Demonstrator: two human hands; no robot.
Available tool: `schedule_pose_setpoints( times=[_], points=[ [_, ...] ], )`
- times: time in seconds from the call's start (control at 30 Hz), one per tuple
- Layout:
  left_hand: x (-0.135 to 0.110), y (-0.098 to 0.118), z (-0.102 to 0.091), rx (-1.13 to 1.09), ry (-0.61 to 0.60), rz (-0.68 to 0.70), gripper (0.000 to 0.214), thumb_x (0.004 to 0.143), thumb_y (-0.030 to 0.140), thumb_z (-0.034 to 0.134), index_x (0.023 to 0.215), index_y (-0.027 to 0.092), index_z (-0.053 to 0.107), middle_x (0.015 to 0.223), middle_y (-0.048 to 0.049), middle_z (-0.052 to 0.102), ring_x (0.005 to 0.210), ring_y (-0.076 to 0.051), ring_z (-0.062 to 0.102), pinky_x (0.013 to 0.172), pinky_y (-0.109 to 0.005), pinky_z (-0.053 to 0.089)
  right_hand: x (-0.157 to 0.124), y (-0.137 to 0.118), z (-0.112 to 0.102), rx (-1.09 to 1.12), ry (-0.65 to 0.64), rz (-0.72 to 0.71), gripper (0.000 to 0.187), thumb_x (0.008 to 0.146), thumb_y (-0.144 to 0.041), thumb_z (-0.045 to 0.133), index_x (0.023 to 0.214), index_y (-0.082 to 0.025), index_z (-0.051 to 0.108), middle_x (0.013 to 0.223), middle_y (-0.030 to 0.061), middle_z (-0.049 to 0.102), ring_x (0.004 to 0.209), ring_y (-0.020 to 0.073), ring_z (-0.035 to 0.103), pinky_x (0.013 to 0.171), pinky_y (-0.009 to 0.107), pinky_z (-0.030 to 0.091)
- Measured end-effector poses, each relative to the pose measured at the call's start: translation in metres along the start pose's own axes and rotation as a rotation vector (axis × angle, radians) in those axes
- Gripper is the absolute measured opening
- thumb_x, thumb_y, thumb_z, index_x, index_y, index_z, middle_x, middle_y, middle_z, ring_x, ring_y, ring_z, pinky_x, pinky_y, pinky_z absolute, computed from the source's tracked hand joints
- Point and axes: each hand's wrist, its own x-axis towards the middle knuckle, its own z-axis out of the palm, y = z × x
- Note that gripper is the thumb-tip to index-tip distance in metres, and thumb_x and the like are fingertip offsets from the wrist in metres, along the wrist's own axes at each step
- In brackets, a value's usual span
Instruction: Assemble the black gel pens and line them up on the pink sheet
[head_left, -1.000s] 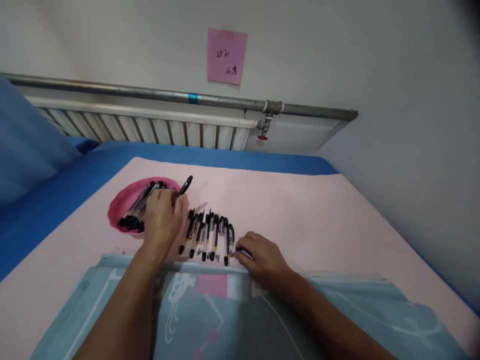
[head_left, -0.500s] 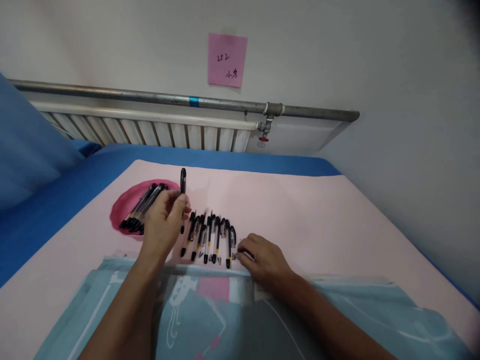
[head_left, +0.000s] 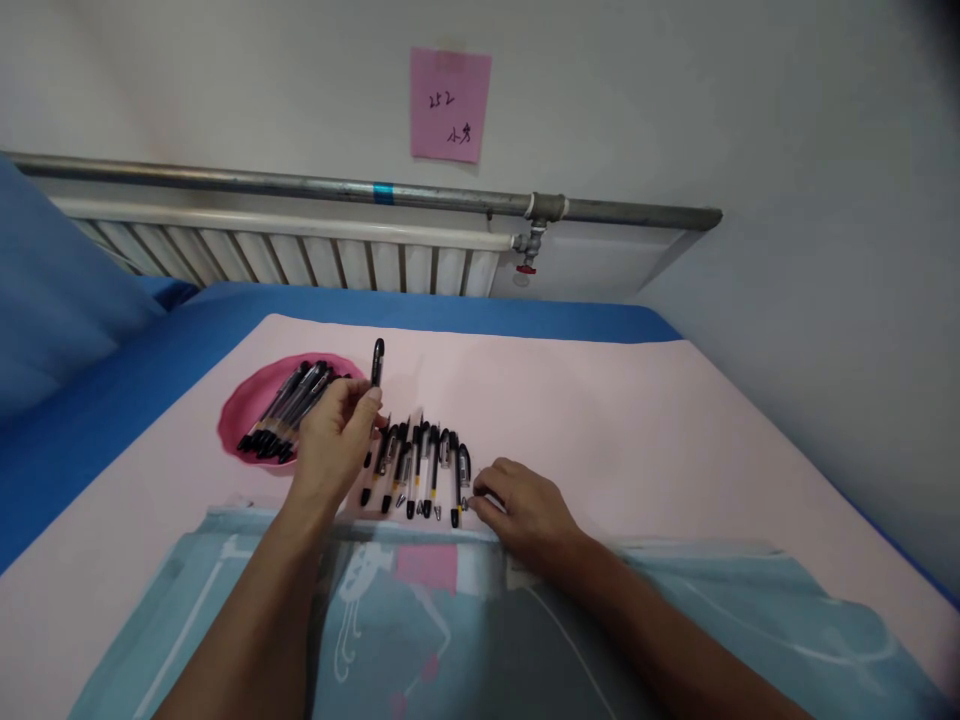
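My left hand [head_left: 341,430] is closed round a black-capped pen [head_left: 377,362], held nearly upright above the pink surface; part of the pen is hidden by my fingers. Beside it lies a row of taken-apart pens: clear barrels [head_left: 454,480] with black ends, loose black caps [head_left: 464,464] and thin refills, partly overlapping. Small silver cone tips [head_left: 438,512] lie along the near ends. At the right end of the row, my right hand [head_left: 521,505] rests low with curled fingers, thumb and forefinger at a metal pen tip [head_left: 464,503].
A pink scalloped bowl [head_left: 231,415] full of capped pens stands left, just behind my left hand. Light-blue patterned cloth [head_left: 390,640] covers the near edge. Behind the table are a white radiator [head_left: 300,255], a metal pipe and a red-handled valve [head_left: 526,269].
The upright pen in my left hand has shifted slightly right and tilted a little. My right hand stays at the row's right end. The view has tipped slightly.
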Motion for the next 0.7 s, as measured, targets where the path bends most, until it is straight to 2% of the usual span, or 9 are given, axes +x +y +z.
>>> schedule_pose_setpoints(
  times=[0.1,0.5,0.6,0.7],
  points=[
    [-0.001,0.0,0.0,-0.001,-0.042,0.008,0.026,0.077,0.039,0.052,0.088,0.016,0.055,0.072,-0.0011,0.057,0.06,-0.012,0.057,0.053,-0.024,0.047,0.0,-0.001,-0.001,-0.002,-0.005,0.002,0.017,0.084,-0.03,0.046,0.083,-0.018,0.059,0.084,0.0034,0.056,0.08,0.014,0.049,0.066,0.024,0.032],
    [-0.005,0.004,0.003,-0.041,-0.089,-0.036,0.022,0.076,0.038,0.055,0.084,0.017,0.055,0.068,0.0015,0.055,0.058,-0.011,0.054,0.052,-0.021,0.044,0.002,-0.001,0.001,0.011,0.003,0.033,0.014,0.082,-0.029,0.049,0.081,-0.019,0.058,0.082,0.0018,0.056,0.077,0.0131,0.049,0.064,0.023,0.03],
    [-0.008,0.006,0.008,-0.165,-0.207,-0.117,0.019,0.075,0.035,0.056,0.078,0.017,0.054,0.062,0.003,0.055,0.052,-0.009,0.052,0.049,-0.02,0.042,0.002,0.001,0.002,0.025,0.023,0.024,0.013,0.081,-0.027,0.049,0.08,-0.018,0.058,0.082,0.0018,0.056,0.077,0.0129,0.049,0.064,0.022,0.03],
    [-0.015,0.008,0.016,-0.321,-0.384,-0.272,0.019,0.077,0.035,0.054,0.075,0.016,0.052,0.058,0.0028,0.055,0.047,-0.008,0.049,0.045,-0.019,0.039,0.001,0.002,0.003,0.031,0.047,0.003,0.013,0.082,-0.026,0.048,0.079,-0.018,0.058,0.081,0.002,0.055,0.077,0.0128,0.049,0.064,0.023,0.03]
  ],
)
